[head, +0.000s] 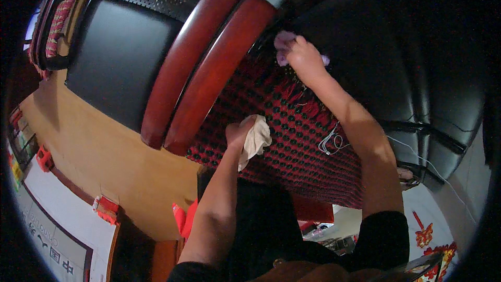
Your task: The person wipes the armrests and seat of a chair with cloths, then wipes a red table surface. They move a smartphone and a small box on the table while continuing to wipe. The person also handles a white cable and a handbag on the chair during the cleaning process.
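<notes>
My right hand (307, 60) grips a purple cloth (285, 43) where the black leather backrest (364, 58) of a sofa meets its seat. Part of that cloth sticks out past the far side of my fist. Lower down, my left hand (238, 135) holds a bunched cream cloth (257, 137) over a red and black woven seat cover (285, 125). I cannot tell whether the cream cloth touches the cover. Red fringe (291, 90) lines the cover's edge near the backrest.
Two glossy reddish wooden armrests (223, 70) stand left of the cover, beside a black seat (121, 58). A white cable (330, 143) lies coiled on the cover and trails right. Wooden flooring (129, 164) runs at left, with a red box-like object (106, 209) farther down.
</notes>
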Motion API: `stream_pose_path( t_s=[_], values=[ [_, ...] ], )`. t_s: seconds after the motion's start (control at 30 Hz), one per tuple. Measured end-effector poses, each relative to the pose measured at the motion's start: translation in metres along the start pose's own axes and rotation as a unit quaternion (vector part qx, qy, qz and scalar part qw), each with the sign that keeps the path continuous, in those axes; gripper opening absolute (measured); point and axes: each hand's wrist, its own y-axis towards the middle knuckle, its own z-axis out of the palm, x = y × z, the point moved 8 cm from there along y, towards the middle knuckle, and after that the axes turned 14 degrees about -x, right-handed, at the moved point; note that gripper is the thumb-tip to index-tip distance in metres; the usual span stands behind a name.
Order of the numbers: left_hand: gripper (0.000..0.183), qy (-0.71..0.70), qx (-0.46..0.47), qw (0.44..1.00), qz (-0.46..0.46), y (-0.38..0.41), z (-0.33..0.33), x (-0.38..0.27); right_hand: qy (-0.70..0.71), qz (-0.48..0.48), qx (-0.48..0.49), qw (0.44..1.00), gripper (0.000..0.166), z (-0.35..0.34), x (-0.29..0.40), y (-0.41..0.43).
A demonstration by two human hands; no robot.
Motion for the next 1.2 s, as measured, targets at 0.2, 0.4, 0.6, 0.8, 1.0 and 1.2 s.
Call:
stream_pose_path(
  t_s=[0.2, 0.4, 0.6, 0.8, 1.0, 1.2],
  values=[
    [0.069, -0.059, -0.017, 0.998, 0.002, 0.019, 0.009, 0.031, -0.082, 0.065, -0.205, 0.973, 0.045, -0.191, -0.022, 0.042],
    [0.068, -0.034, -0.041, 0.998, -0.014, 0.036, 0.01, 0.05, -0.243, 0.002, -0.235, 0.941, 0.038, -0.192, -0.062, 0.075],
    [0.062, -0.106, 0.015, 0.994, 0.011, 0.04, 0.02, 0.048, -0.031, -0.003, -0.114, 0.993, 0.027, -0.067, 0.001, -0.016],
    [0.046, -0.245, 0.061, 0.96, -0.124, -0.007, 0.028, 0.021, -0.105, 0.107, -0.284, 0.947, 0.041, -0.164, -0.03, -0.065],
    [0.053, 0.297, 0.011, 0.936, 0.188, 0.038, 0.016, 0.012, -0.18, 0.036, -0.353, 0.917, 0.037, -0.213, -0.08, -0.069],
    [0.062, -0.028, -0.027, 0.999, -0.029, 0.022, -0.001, 0.022, -0.233, 0.291, -0.302, 0.878, 0.034, -0.221, -0.108, -0.319]
  ],
)
